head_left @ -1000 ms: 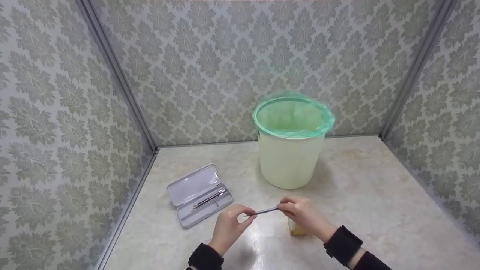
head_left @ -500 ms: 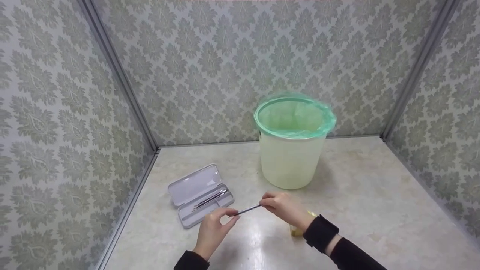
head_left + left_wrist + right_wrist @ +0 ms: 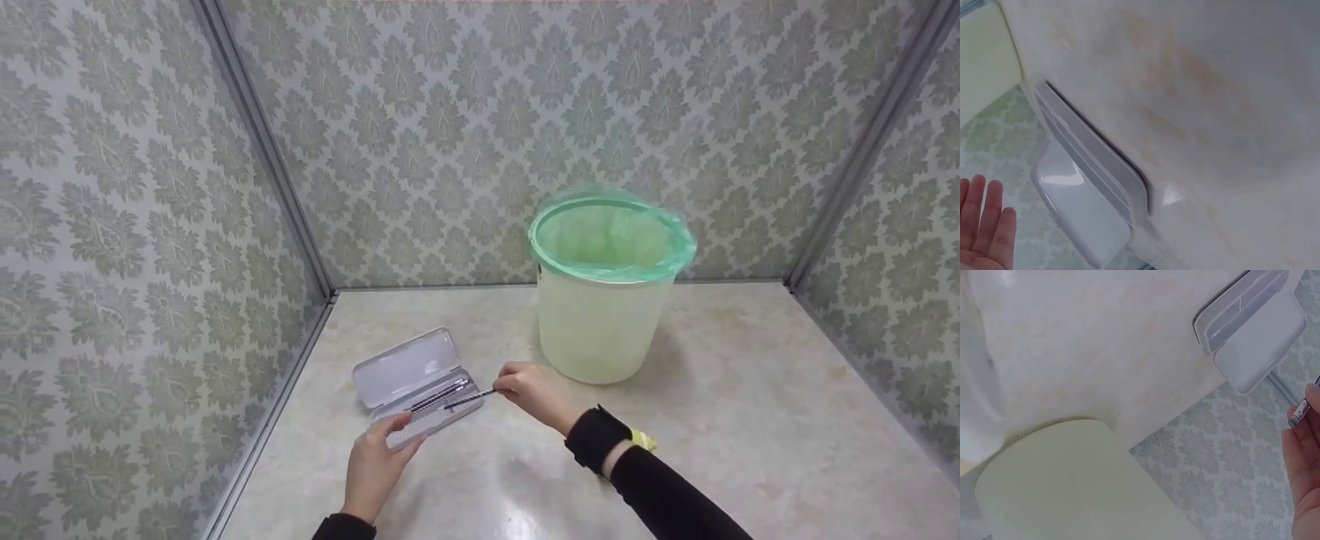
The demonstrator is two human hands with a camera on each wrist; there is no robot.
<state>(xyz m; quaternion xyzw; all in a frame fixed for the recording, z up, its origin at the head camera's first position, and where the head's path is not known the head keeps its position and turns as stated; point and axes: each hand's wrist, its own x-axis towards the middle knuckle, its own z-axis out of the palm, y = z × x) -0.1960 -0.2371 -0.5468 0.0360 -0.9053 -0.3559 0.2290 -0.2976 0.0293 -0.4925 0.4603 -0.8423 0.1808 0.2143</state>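
My right hand (image 3: 536, 394) pinches a dark, slim pencil (image 3: 471, 400) near one end. Its other end reaches over the tray of a pale grey pencil case (image 3: 409, 367), which lies with its lid raised on the table. Several pencils (image 3: 439, 395) rest inside the case. The flat end of the held pencil (image 3: 1298, 415) pokes out from the right hand's fingers in the right wrist view. My left hand (image 3: 375, 465) is at the case's front-left edge, thumb and fingers apart; whether it touches the case I cannot tell. Straight, bare fingers (image 3: 988, 225) appear in the left wrist view.
Behind and to the right stands a pale bin (image 3: 600, 330) with a green bag (image 3: 675, 244) over its rim. A yellow item (image 3: 643, 440) is partly hidden beneath my right forearm. Patterned walls (image 3: 480, 150) border the marbled table (image 3: 735, 375) at the back and sides.
Both hands have moved left to the pencil case. The left hand has let go of the pencil's tip, leaving it in the right hand alone. The view has turned slightly left.
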